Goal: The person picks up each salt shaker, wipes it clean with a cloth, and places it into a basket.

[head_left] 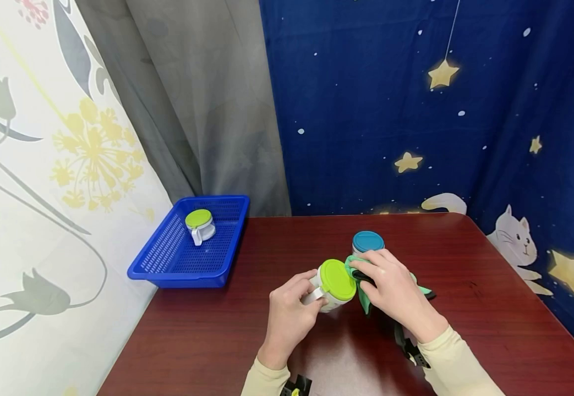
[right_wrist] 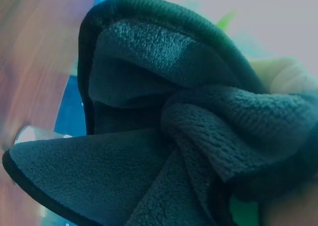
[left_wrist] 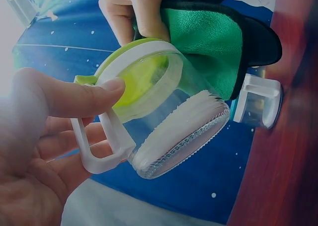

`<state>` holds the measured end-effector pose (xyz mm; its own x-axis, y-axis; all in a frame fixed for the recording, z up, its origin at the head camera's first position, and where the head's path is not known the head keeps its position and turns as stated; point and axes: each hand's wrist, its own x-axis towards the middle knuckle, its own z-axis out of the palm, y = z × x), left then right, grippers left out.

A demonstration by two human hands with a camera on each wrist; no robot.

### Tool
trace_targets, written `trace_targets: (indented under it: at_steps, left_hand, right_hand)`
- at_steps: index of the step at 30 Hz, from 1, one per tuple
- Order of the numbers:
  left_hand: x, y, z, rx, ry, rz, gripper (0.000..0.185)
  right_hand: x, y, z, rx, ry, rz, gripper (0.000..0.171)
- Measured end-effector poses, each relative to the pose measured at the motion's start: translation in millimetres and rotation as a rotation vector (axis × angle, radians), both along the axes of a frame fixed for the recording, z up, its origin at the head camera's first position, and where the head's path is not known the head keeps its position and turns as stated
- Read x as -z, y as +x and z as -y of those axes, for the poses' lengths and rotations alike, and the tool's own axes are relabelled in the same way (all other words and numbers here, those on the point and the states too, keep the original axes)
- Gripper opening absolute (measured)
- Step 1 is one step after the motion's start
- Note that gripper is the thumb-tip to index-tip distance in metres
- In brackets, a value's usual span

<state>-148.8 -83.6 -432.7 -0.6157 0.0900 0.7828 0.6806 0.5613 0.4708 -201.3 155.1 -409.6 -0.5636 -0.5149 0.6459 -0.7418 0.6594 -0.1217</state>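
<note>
My left hand [head_left: 293,308] grips the white handle of a clear seasoning jar [left_wrist: 171,131] with a lime-green lid [head_left: 338,280]. The jar is tilted above the table, and a layer of white grains lies in its base. Bunched in my right hand [head_left: 398,289] is a green cloth [left_wrist: 208,42] with black edging, right at the lid's side. From the right wrist, folds of the cloth [right_wrist: 139,77] fill most of the view and hide much of the jar. Just behind the cloth stands a second jar with a blue lid [head_left: 368,241].
A blue plastic basket [head_left: 182,281] sits at the table's back left. Inside it is another green-lidded jar [head_left: 200,225] with a white handle. The dark red table [head_left: 207,341] meets a grey curtain [head_left: 207,110] and a blue starry curtain [head_left: 356,110] at the back.
</note>
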Motion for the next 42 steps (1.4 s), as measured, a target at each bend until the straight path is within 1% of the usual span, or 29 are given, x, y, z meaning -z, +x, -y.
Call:
trace_targets:
  at_steps: [4,8,12,19,25,31,36,42]
  left_hand:
    - [-0.8,-0.2,-1,0.015,-0.016,-0.011,0.035]
    - [-0.9,0.3,-2,0.011,-0.050,-0.024,0.034]
    - [0.7,-0.1,-3,-0.004,-0.090,-0.035,0.033]
    - [2.3,-2.6,-2,-0.003,-0.102,-0.066,0.031]
    - [2.6,-2.8,-1,0.006,-0.112,-0.072,0.029]
    - [5.3,-2.7,0,0.014,-0.111,-0.071,0.029]
    - [5.9,-2.5,0,0.011,-0.104,-0.068,0.030]
    - [6.3,-2.4,2,0.012,-0.080,-0.066,0.031]
  right_hand:
    - [-1.8,2.3,3,-0.049,-0.017,-0.006,0.041]
    - [-6.3,7.5,10,-0.113,-0.023,-0.005,0.040]
    - [-13.0,16.0,17,-0.166,-0.029,0.029,0.038]
    - [-22.5,25.2,23,-0.220,-0.048,0.075,0.038]
    - [-23.3,27.2,24,-0.207,-0.038,0.081,0.037]
    - [-20.6,27.1,25,-0.182,-0.023,0.044,0.037]
    - [-16.5,22.8,25,-0.167,-0.027,0.009,0.038]
    - [-10.8,13.7,19,-0.113,-0.013,-0.004,0.035]
